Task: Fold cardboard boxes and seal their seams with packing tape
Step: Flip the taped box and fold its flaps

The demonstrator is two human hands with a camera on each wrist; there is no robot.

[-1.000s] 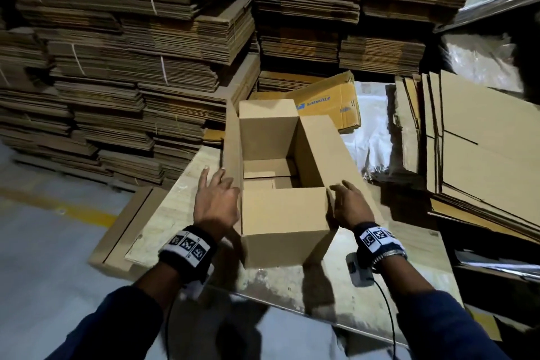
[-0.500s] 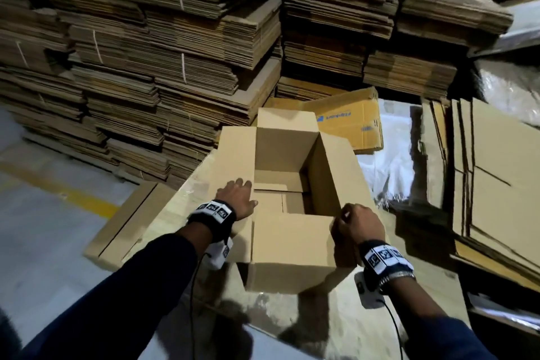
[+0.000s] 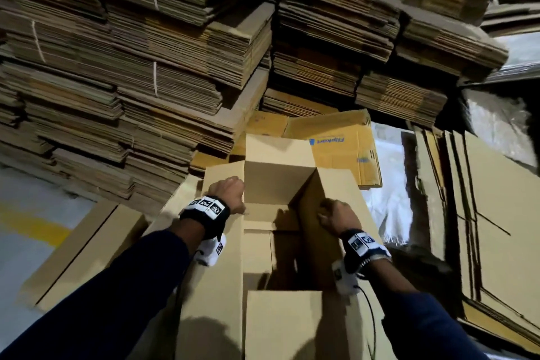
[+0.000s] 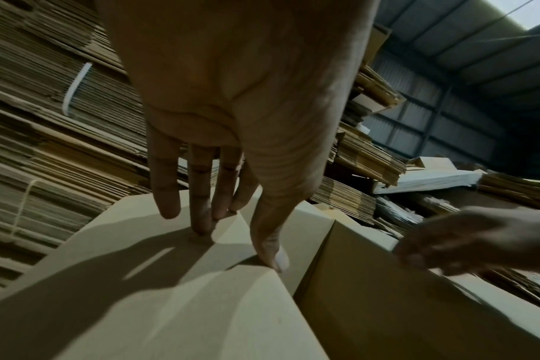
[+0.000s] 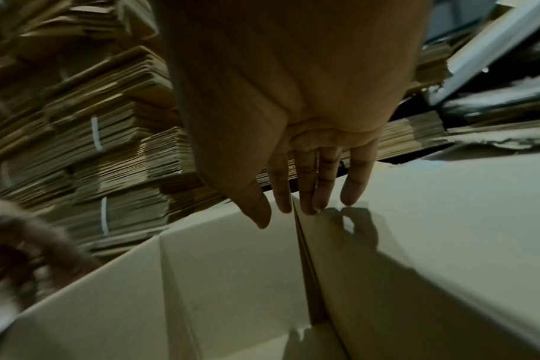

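Observation:
An open tan cardboard box [image 3: 280, 324] stands in front of me with its top flaps up and its bottom flaps folded in. My left hand [image 3: 229, 191] lies on the box's left flap near the far corner. In the left wrist view its straight fingers [image 4: 201, 219] press on that flap [image 4: 201, 304] and the thumb touches the flap's edge. My right hand [image 3: 333, 215] rests over the right flap's top edge. In the right wrist view this hand [image 5: 299, 209] straddles the edge of the flap [image 5: 416, 243] with straight fingers. No tape is in view.
Tall stacks of bundled flat cardboard [image 3: 146, 67] fill the back and left. A yellow printed box [image 3: 344, 149] lies behind the open box. Large flat sheets [image 3: 496, 213] lean at the right, beside white plastic sheeting [image 3: 388, 184]. A flat carton [image 3: 87, 245] lies at the left, by the floor's yellow line [image 3: 29, 225].
Both hands have slid from the box's near corners farther along its side flaps. The left flap now leans outward. The head view has come closer over the box.

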